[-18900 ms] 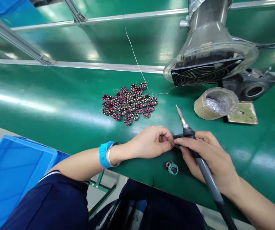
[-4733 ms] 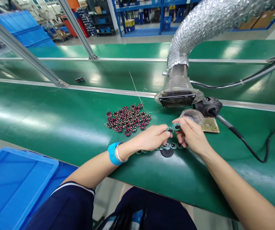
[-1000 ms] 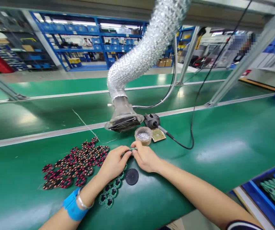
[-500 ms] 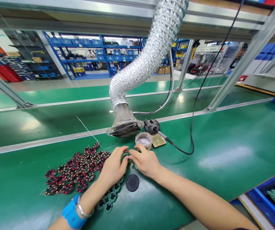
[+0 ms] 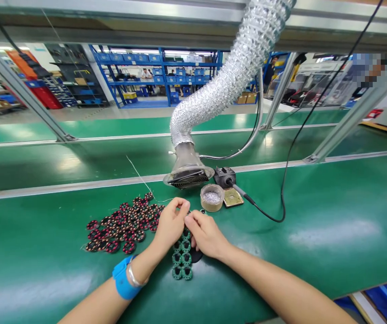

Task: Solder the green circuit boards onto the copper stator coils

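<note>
My left hand is closed in a pinch, thumb against fingertips, above the green bench. Beside it my right hand is also closed, its thumb and finger almost meeting the left fingertips. Whatever lies between them is mostly hidden. Below the hands, small round green circuit boards with dark centres lie in two columns, the upper ones covered by the fingers. A black disc is partly hidden under my right hand. Left of my left hand lies a pile of red and copper-coloured wound rings.
A fume extractor hood on a silver duct hangs behind the hands. Near it are a round tub, a soldering iron in its stand, and a yellowish sponge. Thin wire lies behind the rings.
The view has turned left. My fingers have drawn into tighter pinches. The green boards now show in straighter columns between my hands, and my right hand has come over the black disc.
</note>
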Motion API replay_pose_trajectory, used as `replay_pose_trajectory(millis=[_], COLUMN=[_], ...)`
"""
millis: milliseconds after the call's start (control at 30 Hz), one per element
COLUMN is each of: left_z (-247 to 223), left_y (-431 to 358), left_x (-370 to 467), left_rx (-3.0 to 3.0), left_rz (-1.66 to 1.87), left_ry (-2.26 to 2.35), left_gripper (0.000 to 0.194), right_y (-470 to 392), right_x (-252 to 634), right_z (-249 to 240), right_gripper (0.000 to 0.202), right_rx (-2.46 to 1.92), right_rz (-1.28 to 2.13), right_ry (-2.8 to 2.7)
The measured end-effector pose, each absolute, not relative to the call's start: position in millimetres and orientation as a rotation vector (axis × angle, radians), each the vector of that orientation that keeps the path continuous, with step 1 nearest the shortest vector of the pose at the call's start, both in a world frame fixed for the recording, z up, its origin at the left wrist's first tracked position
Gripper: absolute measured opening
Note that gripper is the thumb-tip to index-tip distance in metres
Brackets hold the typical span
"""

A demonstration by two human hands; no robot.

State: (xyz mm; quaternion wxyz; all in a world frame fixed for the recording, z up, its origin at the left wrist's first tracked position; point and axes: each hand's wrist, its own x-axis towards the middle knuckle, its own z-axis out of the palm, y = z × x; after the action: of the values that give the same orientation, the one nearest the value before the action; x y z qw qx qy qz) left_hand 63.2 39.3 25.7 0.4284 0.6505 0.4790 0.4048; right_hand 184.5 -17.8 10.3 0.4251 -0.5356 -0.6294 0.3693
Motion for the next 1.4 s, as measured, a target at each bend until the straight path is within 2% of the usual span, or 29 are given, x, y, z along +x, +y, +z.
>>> replay_pose_trajectory(millis=[133, 300, 533, 900, 1067, 1233, 1400], left_z=[20.4, 13.9, 27.1, 26.3, 18.4, 24.3, 42.0], left_y=[32.7, 7.6, -12.0, -8.6, -5.9, 1.0, 11.5], left_x=[62.5, 69.4, 84.7, 85.8, 86.4, 84.9, 64.3], left_rx=[1.536, 1.628, 1.364, 1.153, 1.137, 1.012, 0.98], left_rz=[1.043, 0.976, 1.091, 1.119, 1.19, 1.002, 0.806], left_ry=[1.165, 1.082, 1.035, 0.984, 1.105, 1.113, 0.94], left_gripper=[0.05, 0.056, 0.073, 0.071, 0.073, 0.07, 0.061], right_y=[-15.0, -21.9, -33.4, -21.5, -5.8, 16.9, 25.6], right_x=[187.9, 184.8, 184.2, 180.9, 185.9, 188.8, 193.7], right_z=[8.7, 14.8, 11.3, 4.9, -7.7, -10.1, -7.4], right_gripper=[0.034, 0.043, 0.047, 0.051, 0.041, 0.035, 0.035], right_rx=[-1.344, -1.346, -1.217, -1.126, -1.096, -1.114, -1.188], right_rz=[0.822, 0.633, 0.645, 0.692, 0.808, 0.939, 0.907], right_ry=[-1.408, -1.224, -1.249, -1.196, -1.211, -1.182, -1.078])
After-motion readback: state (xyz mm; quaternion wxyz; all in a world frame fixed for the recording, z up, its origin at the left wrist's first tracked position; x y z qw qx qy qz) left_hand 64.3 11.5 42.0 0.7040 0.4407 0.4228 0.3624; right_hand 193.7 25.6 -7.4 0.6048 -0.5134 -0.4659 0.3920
